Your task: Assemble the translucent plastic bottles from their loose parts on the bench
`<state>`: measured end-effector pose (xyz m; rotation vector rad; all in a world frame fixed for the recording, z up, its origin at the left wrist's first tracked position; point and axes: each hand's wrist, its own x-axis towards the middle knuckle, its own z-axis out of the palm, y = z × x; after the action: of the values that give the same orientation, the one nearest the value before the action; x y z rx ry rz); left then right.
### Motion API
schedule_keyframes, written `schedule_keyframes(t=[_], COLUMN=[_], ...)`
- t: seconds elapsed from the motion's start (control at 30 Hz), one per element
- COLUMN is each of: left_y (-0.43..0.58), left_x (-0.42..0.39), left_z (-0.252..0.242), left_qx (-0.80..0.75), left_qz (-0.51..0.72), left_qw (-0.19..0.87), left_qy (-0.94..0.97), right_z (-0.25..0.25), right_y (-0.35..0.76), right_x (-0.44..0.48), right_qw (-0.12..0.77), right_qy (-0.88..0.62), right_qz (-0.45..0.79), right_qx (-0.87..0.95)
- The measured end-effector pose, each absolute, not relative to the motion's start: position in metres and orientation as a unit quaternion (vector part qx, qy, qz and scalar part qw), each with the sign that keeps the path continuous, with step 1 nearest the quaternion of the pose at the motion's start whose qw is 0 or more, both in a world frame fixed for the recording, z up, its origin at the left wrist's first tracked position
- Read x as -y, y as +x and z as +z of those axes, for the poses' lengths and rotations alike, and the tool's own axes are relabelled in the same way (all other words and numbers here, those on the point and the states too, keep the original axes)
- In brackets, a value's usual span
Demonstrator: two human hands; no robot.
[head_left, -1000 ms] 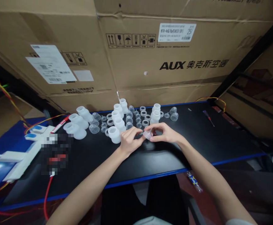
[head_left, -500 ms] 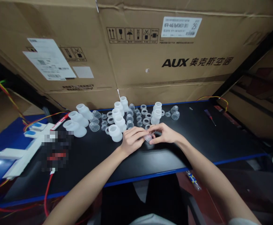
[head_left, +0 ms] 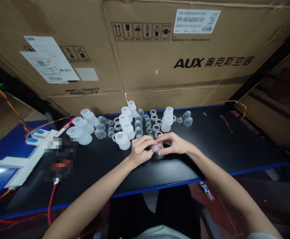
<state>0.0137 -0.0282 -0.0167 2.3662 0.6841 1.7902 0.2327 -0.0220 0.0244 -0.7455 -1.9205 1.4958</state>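
Close above the front half of the black table, my left hand and my right hand meet with fingers closed on one small clear piece. It looks like a bottle collar ring with a nipple, though fingertips cover much of it. Just beyond my hands lie several clear collar rings and small clear nipples. Clear domed caps stand in a row beside them. Frosted white bottle bodies are lined up left of my left hand, and more white bottles stand behind my right hand.
A large cardboard box walls off the table's back. At left lie a white power strip, a red-and-white marker and a red cable. A screwdriver lies at right on the black tabletop.
Both hands stay together on the clear piece, with small finger shifts; slightly more of its ribbed side shows. The camera view has moved a little.
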Motion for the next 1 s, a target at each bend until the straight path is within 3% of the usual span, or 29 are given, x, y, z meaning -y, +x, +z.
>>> schedule_keyframes(t=[0.4,0.67,0.87,1.0], left_y=[0.011,0.013,0.016,0.011], left_x=[0.028,0.025,0.029,0.023], left_z=[-0.019,-0.012,-0.003,-0.005], left_qx=[-0.224,-0.259,-0.275,-0.234], left_qz=[0.58,0.586,0.596,0.599], left_qw=[0.078,0.094,0.123,0.08], left_qy=[0.779,0.762,0.744,0.762], right_z=[0.018,0.021,0.029,0.025], right_y=[0.228,0.223,0.217,0.214], right_x=[0.025,0.027,0.033,0.034], right_qw=[0.298,0.34,0.445,0.436], right_qy=[-0.283,-0.3,-0.318,-0.308], right_qz=[0.546,0.517,0.488,0.49], right_qx=[0.73,0.726,0.68,0.689])
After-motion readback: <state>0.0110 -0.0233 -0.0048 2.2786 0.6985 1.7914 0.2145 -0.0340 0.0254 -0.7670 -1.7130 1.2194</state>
